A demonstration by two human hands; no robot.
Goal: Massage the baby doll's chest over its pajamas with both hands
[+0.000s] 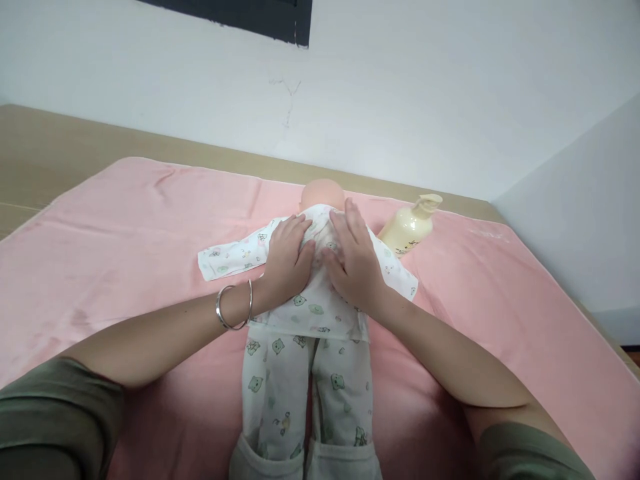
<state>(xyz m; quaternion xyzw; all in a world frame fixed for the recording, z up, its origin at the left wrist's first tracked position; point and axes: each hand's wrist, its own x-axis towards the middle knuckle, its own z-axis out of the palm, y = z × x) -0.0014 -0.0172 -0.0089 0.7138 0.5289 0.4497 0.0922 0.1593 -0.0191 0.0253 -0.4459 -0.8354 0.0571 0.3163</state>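
A doll (323,193) lies on a pink cloth, its bald head at the far end. It wears a white printed top (315,313) and matching trousers (280,380) with turned-up cuffs. My left hand (287,260) rests flat on the left side of the top's chest, fingers extended; a silver bangle circles that wrist. On the right side of the chest lies my right hand (357,263), its fingers apart and the fingertips slightly raised near the doll's neck. Both thumbs point inward over the fabric. The top's sleeves spread out to either side.
The pink cloth (500,320) covers most of a wooden surface (65,143). A cream pump bottle (413,227) stands beside the right sleeve, leaning slightly. Behind is a white wall (400,100) with a dark panel at the top.
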